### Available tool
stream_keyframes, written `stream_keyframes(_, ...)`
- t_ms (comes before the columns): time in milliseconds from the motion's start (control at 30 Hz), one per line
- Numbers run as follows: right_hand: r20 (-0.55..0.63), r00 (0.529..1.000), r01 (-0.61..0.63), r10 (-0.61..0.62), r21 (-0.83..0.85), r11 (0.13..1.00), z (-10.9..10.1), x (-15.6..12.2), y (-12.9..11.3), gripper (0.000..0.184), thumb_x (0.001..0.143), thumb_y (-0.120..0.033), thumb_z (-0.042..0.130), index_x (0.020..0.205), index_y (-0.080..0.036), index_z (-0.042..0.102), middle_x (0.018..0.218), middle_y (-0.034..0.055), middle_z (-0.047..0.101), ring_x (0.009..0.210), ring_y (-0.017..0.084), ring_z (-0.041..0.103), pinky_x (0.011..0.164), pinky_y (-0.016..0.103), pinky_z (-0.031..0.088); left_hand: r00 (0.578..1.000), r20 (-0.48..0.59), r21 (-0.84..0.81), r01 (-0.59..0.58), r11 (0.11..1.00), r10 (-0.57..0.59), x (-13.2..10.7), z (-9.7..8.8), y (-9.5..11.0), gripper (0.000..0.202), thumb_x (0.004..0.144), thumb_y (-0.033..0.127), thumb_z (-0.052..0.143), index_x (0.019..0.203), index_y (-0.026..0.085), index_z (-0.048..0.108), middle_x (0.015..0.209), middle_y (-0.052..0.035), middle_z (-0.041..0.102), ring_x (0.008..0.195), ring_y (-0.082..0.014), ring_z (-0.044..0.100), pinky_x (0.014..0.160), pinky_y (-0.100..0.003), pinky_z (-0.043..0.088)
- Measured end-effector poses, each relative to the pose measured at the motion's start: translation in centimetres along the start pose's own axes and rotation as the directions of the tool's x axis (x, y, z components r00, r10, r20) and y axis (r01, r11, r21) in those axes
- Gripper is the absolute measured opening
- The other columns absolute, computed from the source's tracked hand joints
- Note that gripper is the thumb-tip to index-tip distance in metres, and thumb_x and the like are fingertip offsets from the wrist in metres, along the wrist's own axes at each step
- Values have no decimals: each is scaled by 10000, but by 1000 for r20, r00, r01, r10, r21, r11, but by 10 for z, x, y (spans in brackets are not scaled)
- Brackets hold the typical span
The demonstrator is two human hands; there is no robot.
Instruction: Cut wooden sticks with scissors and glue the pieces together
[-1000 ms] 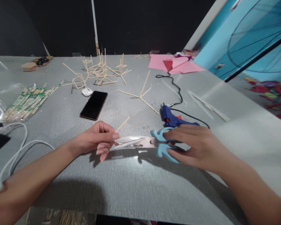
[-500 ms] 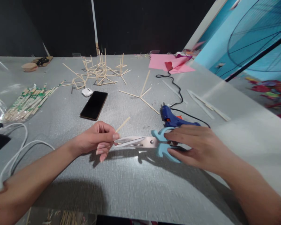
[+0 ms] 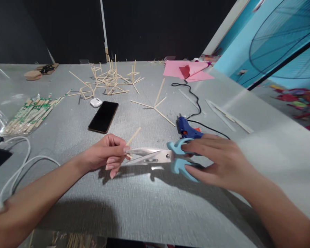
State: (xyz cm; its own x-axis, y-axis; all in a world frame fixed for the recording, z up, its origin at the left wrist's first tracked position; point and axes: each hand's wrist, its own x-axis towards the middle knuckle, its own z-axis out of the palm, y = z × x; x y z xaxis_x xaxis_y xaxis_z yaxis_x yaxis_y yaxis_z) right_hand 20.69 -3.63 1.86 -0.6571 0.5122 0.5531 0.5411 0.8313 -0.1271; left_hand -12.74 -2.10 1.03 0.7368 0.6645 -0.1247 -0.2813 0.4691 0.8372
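Observation:
Between the thumb and fingers of my left hand [image 3: 112, 154] is a thin wooden stick [image 3: 133, 136], its upper end pointing up and to the right. My right hand [image 3: 217, 160] has its fingers in the light blue handles of a pair of scissors [image 3: 167, 156]. The scissors' blades are parted a little, and their tips reach the left fingertips near the stick's lower end. Whether the blades touch the stick I cannot tell. Just beyond the right hand lies a blue glue gun [image 3: 187, 127].
Behind the hands stand a joined stick frame [image 3: 111, 81] and a smaller branching stick piece [image 3: 155, 107]. A phone [image 3: 103, 117], a white earphone case [image 3: 95, 102] and bagged sticks [image 3: 31, 113] lie left. Pink paper [image 3: 173, 69] and glue sticks [image 3: 220, 113] lie right.
The scissors' blades have parted slightly more. The stick in my left hand has shifted a little down and left, and its lower end now shows by the blades.

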Motion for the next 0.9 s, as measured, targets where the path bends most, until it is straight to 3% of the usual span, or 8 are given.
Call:
stream_keyframes(300,-41,999,25,-27,-64,998,0,2,-1,105,961,-240,665,1055,-257,622,812,25,756,650,212,690,617,388,463,1000,-9,18,23,1000,-22,0,0,1,353,895,326,818,619,140,699,414,82,397,331,-65,397,400,-199,566)
stream_keyframes(900,-15,999,51,-52,-9,999,0,2,2,96,967,-224,654,1060,-248,656,807,24,756,653,204,701,620,360,476,996,-48,33,74,997,-73,-2,2,1,350,861,351,843,635,150,667,404,98,376,318,-62,370,388,-197,554)
